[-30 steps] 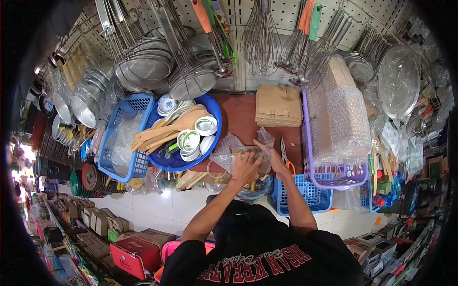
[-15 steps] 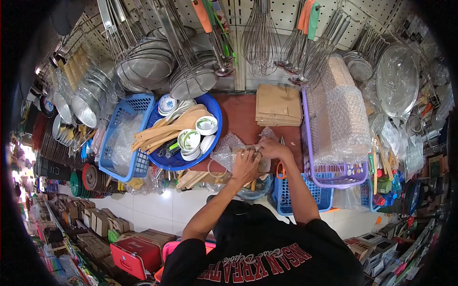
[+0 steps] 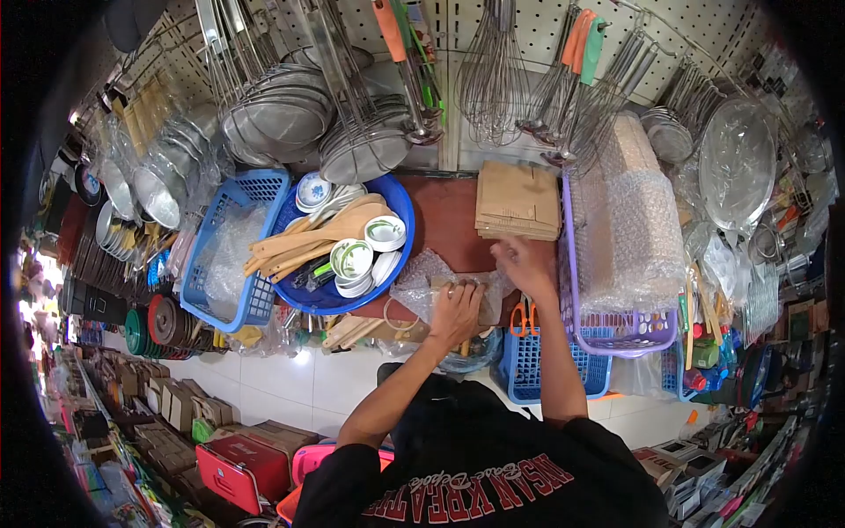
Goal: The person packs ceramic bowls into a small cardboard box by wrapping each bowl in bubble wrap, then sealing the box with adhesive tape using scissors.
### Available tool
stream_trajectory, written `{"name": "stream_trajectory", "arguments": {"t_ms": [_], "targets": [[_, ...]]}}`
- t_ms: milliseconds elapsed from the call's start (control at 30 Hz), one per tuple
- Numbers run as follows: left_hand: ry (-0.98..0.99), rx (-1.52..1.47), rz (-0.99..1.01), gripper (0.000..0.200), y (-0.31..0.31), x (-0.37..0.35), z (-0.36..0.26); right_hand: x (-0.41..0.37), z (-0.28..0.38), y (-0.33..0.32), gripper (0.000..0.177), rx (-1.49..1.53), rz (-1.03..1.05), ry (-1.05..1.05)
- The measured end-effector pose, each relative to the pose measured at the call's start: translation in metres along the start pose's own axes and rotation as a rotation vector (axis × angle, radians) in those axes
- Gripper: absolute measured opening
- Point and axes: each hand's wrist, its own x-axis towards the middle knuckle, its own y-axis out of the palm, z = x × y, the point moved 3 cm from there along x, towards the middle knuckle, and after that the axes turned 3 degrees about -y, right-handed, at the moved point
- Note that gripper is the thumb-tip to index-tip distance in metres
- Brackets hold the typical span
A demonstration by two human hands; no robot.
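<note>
My left hand (image 3: 456, 312) presses down with bent fingers on a bundle of bubble wrap (image 3: 424, 280) at the table's front edge. Something brown, like cardboard, shows beneath those fingers, but what the wrap encloses is hidden. My right hand (image 3: 525, 267) is off the bundle, slightly blurred, fingers stretched out and holding nothing. Just beyond it lies a stack of flat brown cardboard pieces (image 3: 518, 198). Orange-handled scissors (image 3: 525, 319) rest near my right forearm, at the rim of a small blue basket (image 3: 519, 370). A pale ring (image 3: 402, 314) sits left of the bundle.
On the left, a blue basin (image 3: 407, 207) holds wooden spatulas (image 3: 330, 227) and small bowls (image 3: 385, 232), beside a light-blue basket (image 3: 204, 264). The purple basket (image 3: 572, 264) at right carries bubble-wrap rolls (image 3: 638, 220). Whisks (image 3: 493, 88) and strainers (image 3: 277, 123) hang behind.
My right hand has let go of the bubble wrap and moved up and right toward the cardboard stack, its fingers spreading. My left hand stays on the bundle.
</note>
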Motion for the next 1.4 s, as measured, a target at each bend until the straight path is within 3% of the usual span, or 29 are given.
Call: {"name": "stream_trajectory", "arguments": {"t_ms": [67,167,233,300,367,467,567,600,700,800,900,1100,1300,1400], "targets": [[0.009,-0.015,-0.031,0.092,-0.002,-0.001,-0.001,-0.017,0.004,-0.019,0.059,-0.157,-0.344,0.043],[0.002,-0.045,-0.009,0.083,-0.005,-0.002,-0.002,-0.033,-0.080,0.009,0.049,-0.371,-0.381,0.243],[0.008,-0.020,-0.033,0.085,-0.001,-0.003,-0.002,-0.040,-0.065,0.012,0.043,-0.169,-0.365,0.450],[0.014,-0.008,-0.048,0.086,0.000,-0.004,-0.001,-0.043,-0.064,0.016,0.040,0.067,-0.351,0.467],[0.024,-0.012,-0.050,0.087,-0.002,-0.003,-0.001,-0.041,-0.081,0.021,0.038,0.333,-0.345,0.296],[0.025,-0.007,-0.062,0.089,0.000,-0.004,-0.001,-0.032,-0.084,0.030,0.038,0.383,-0.255,0.237],[0.035,-0.031,-0.023,0.084,0.001,-0.006,0.000,-0.022,-0.064,0.042,0.033,0.327,-0.135,0.051],[0.033,-0.027,-0.019,0.083,0.000,-0.006,0.000,-0.019,-0.043,0.039,0.031,0.387,-0.113,0.103],[0.038,-0.011,-0.026,0.078,0.001,-0.007,-0.001,-0.012,-0.054,0.038,0.029,0.169,-0.067,0.250],[0.051,-0.009,-0.052,0.074,0.009,-0.010,0.000,-0.004,-0.059,0.039,0.031,0.006,0.084,0.271],[0.053,-0.045,-0.062,0.072,0.006,-0.012,0.000,-0.003,-0.059,0.042,0.026,0.058,0.167,0.212],[0.068,0.012,-0.051,0.080,0.003,-0.011,0.000,-0.019,-0.034,0.031,0.016,-0.045,0.088,-0.091],[0.079,-0.050,-0.037,0.093,0.004,-0.012,0.002,-0.024,-0.027,0.025,0.017,0.222,0.306,0.013],[0.065,-0.069,-0.005,0.092,0.003,-0.010,0.003,-0.030,-0.023,0.023,0.017,0.224,0.271,-0.086]]}}
